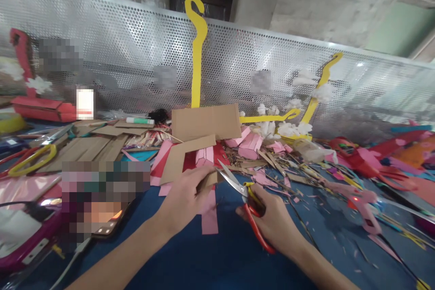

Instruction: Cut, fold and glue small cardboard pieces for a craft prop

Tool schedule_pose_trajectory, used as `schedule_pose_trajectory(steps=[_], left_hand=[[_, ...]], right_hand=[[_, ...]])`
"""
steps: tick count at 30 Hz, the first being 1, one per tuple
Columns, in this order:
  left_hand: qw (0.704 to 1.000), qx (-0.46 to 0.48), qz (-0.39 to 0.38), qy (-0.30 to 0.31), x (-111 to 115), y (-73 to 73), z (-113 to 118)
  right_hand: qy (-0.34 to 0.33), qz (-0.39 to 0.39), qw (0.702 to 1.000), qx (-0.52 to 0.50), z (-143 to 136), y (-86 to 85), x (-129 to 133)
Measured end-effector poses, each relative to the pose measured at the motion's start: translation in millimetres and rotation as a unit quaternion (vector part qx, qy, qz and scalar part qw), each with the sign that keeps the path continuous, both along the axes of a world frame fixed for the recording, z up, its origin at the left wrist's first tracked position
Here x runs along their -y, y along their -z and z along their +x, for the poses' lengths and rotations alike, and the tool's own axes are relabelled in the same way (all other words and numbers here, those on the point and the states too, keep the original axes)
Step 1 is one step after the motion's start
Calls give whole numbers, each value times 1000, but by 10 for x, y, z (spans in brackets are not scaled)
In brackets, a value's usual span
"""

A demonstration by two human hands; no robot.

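Observation:
My left hand (185, 192) is closed on a small piece of brown cardboard (213, 178), its fingers partly hiding it. In my right hand (277, 215) is a pair of scissors (236, 184) with red and yellow handles. The blades are parted and point up and left, their tips close to the cardboard at my left fingertips. Just beyond lies a bent cardboard strip (175, 158) over pink and red paper. A pink paper strip (209, 217) hangs toward me on the blue tabletop (224, 258).
A cardboard box shape (205, 122) with a tall yellow hook-ended strip (197, 63) stands behind. Right are paper scraps and a pink glue gun (363, 204) with a lit red light. A phone (112, 224) lies left. A perforated metal panel (136, 50) borders the back.

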State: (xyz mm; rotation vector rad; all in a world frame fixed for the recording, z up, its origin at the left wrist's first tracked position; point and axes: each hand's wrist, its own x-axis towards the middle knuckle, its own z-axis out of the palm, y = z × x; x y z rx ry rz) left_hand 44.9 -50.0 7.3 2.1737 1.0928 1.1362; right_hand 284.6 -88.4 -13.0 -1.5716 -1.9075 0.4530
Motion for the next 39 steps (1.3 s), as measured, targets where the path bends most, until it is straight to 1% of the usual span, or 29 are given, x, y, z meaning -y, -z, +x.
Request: schedule_pose_trajectory(steps=[9, 20, 27, 33, 39], left_hand=[[1000, 2, 8, -2, 2, -5, -4], [1000, 6, 21, 1, -13, 29, -3], [1000, 8, 12, 0, -20, 29, -1], [999, 2, 34, -5, -20, 51, -6], [1000, 4, 18, 4, -1, 39, -1]], right_hand=[[-13, 32, 999, 22, 21, 54, -24], [-30, 18, 999, 21, 15, 9, 11], [-29, 13, 999, 21, 11, 4, 17], [-32, 16, 999, 18, 13, 11, 17], [-36, 12, 999, 14, 18, 30, 9]])
